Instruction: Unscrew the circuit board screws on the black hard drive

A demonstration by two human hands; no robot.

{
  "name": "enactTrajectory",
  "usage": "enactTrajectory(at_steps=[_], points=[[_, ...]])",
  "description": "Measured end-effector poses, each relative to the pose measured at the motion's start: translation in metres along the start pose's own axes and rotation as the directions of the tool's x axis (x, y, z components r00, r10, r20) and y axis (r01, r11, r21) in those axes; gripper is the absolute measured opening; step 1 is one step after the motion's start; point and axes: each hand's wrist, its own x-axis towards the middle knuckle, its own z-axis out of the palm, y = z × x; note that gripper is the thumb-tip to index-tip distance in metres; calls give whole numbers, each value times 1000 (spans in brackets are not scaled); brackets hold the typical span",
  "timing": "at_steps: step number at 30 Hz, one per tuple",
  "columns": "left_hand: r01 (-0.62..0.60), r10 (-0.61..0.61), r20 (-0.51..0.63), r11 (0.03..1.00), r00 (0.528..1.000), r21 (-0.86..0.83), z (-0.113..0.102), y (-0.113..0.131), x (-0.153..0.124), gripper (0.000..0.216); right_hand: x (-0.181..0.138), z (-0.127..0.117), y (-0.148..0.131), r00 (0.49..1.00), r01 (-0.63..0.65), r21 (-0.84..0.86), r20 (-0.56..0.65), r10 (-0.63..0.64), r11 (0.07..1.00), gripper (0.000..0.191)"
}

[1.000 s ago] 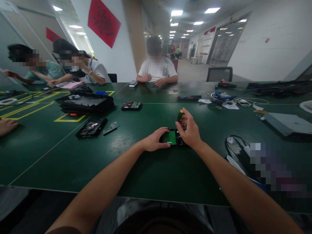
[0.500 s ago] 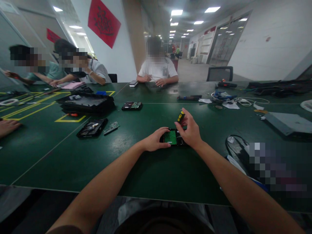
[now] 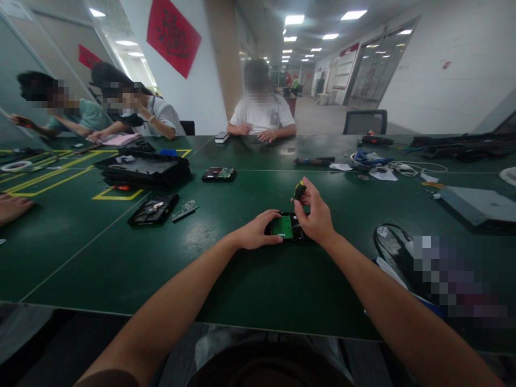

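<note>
A small black device with a green circuit board lies on the green table in front of me. My left hand grips its left end, fingers curled on the edge. My right hand is closed round a screwdriver with a yellow and black handle, held upright over the right side of the device. The tip is hidden behind my fingers.
A stack of black trays, an opened black case, a loose board and another board lie to the left. Cables and a grey panel sit right. A black cable loop lies near my right arm. Three people sit across; another person's hand rests at far left.
My right hand turned the screwdriver handle slightly and shifted it a little above the device. My left hand stayed on the device.
</note>
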Motion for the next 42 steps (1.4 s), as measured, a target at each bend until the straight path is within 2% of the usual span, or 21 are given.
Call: enactTrajectory(at_steps=[8, 13, 30, 35, 42], points=[[7, -7, 6, 1000, 1000, 4, -1, 2, 0, 80, -1, 1, 2, 999, 10, -46, -32, -12, 999, 71], [-1, 1, 8, 1000, 1000, 9, 0, 0, 0, 81, -1, 2, 0, 1000, -1, 11, -11, 1, 1000, 70], [10, -11, -10, 1000, 1000, -18, 0, -1, 0, 83, -1, -1, 1, 999, 36, -39, -10, -36, 999, 72], [-1, 1, 4, 1000, 1000, -9, 0, -1, -1, 81, -1, 0, -2, 999, 33, 47, 18, -34, 998, 70], [-19, 19, -18, 1000, 1000, -12, 1, -4, 0, 81, -1, 0, 1, 999, 13, -25, -48, -14, 1000, 71]])
